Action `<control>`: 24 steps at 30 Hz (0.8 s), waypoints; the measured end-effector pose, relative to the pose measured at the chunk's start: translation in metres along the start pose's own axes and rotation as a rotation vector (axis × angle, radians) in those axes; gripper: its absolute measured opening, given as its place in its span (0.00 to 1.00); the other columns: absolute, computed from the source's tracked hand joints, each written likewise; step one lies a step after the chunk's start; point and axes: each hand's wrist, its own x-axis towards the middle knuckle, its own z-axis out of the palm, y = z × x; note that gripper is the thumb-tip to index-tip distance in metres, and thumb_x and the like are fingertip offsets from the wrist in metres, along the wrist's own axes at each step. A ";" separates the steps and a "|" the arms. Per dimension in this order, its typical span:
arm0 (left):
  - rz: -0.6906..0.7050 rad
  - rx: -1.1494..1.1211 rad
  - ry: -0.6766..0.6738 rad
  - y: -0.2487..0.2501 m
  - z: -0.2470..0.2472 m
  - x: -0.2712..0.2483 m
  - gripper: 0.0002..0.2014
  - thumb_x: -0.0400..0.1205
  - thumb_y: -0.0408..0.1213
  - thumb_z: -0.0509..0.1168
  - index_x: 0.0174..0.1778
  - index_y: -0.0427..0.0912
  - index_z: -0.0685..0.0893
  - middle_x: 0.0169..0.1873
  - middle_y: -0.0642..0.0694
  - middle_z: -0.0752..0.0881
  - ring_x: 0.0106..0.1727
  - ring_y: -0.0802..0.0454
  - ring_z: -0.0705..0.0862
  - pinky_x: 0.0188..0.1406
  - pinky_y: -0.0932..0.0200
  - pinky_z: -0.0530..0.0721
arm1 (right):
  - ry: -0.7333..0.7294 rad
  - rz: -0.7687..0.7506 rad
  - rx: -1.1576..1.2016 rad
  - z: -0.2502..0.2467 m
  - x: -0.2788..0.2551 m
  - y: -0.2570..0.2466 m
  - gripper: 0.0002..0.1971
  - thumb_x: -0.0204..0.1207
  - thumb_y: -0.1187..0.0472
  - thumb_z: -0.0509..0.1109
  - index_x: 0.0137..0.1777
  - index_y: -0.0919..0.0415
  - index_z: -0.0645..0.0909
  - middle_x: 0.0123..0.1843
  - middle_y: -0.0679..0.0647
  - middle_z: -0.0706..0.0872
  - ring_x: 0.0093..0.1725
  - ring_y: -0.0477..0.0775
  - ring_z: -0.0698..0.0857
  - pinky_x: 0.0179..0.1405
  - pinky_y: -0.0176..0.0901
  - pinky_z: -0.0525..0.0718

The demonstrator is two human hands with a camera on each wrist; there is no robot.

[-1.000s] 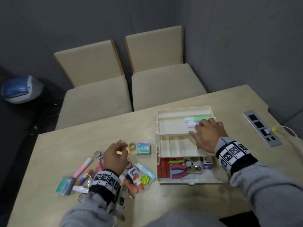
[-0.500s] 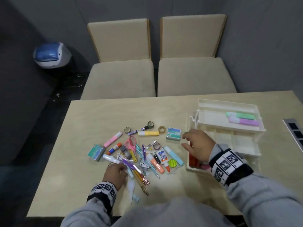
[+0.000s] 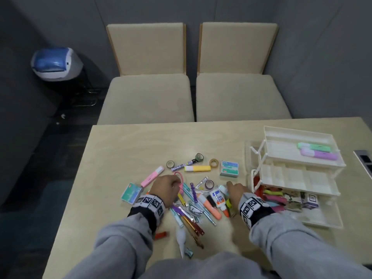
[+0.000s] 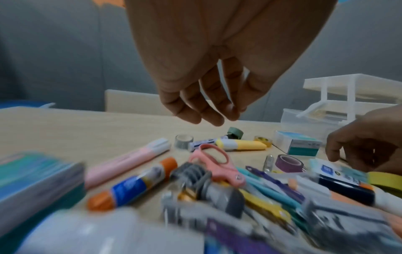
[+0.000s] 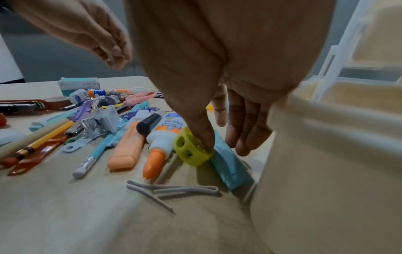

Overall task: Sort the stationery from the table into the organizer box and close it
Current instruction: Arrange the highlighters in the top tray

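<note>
Loose stationery lies piled mid-table. My left hand (image 3: 177,183) hovers over the pink scissors (image 3: 180,179); in the left wrist view its fingers (image 4: 208,118) hang loosely curled and hold nothing. My right hand (image 3: 228,187) reaches into the pile's right edge beside the organizer box (image 3: 322,221). In the right wrist view its thumb (image 5: 205,137) touches the blue highlighter (image 5: 230,165) by a yellow-green sharpener (image 5: 191,152), with straight fingers (image 5: 243,141) on the highlighter's other side. The highlighter lies flat on the table. The box's tiers are fanned open; a green highlighter (image 3: 314,147) and a purple highlighter (image 3: 320,155) lie in the top tray.
A glue bottle (image 3: 218,199), orange highlighter (image 3: 210,207), yellow highlighter (image 3: 197,168), tape rolls, two staple boxes (image 3: 229,168) and pens crowd the table centre. Grey clips (image 5: 172,190) lie near the front. Two chairs (image 3: 147,97) stand behind; a power strip (image 3: 364,162) sits far right.
My right hand left the top tray, where the two highlighters stay, and came down to the pile's right edge. My left hand moved over the pink scissors. The view swung left.
</note>
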 end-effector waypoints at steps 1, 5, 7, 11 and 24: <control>0.024 0.030 -0.012 0.005 -0.002 0.014 0.11 0.79 0.39 0.58 0.48 0.53 0.87 0.39 0.54 0.88 0.36 0.58 0.85 0.42 0.57 0.87 | -0.004 0.011 -0.005 0.001 0.000 0.000 0.22 0.80 0.58 0.64 0.73 0.58 0.67 0.68 0.63 0.79 0.67 0.65 0.80 0.63 0.52 0.78; 0.095 0.216 -0.122 0.024 0.002 0.065 0.16 0.79 0.38 0.59 0.60 0.53 0.85 0.50 0.48 0.87 0.45 0.50 0.81 0.51 0.52 0.84 | -0.019 0.059 0.025 0.001 -0.003 -0.003 0.21 0.80 0.62 0.66 0.72 0.61 0.70 0.68 0.61 0.74 0.68 0.65 0.80 0.67 0.54 0.78; 0.107 0.378 -0.188 0.032 0.007 0.082 0.18 0.79 0.38 0.60 0.65 0.54 0.80 0.53 0.48 0.85 0.51 0.48 0.82 0.55 0.50 0.82 | -0.009 0.064 0.051 0.001 -0.002 -0.004 0.19 0.81 0.66 0.62 0.72 0.62 0.72 0.70 0.61 0.70 0.67 0.64 0.80 0.69 0.53 0.78; 0.084 0.593 -0.247 0.043 0.020 0.097 0.24 0.79 0.36 0.60 0.71 0.54 0.69 0.57 0.48 0.82 0.58 0.45 0.82 0.58 0.44 0.77 | -0.005 0.075 0.073 0.004 -0.003 -0.003 0.18 0.84 0.65 0.56 0.73 0.62 0.71 0.72 0.63 0.73 0.69 0.63 0.78 0.70 0.52 0.75; 0.095 0.688 -0.193 0.046 0.045 0.105 0.21 0.83 0.35 0.54 0.73 0.51 0.69 0.61 0.47 0.79 0.63 0.44 0.82 0.57 0.47 0.81 | 0.048 0.030 0.272 -0.022 -0.022 0.022 0.15 0.77 0.61 0.68 0.63 0.57 0.75 0.62 0.60 0.82 0.59 0.61 0.84 0.57 0.52 0.83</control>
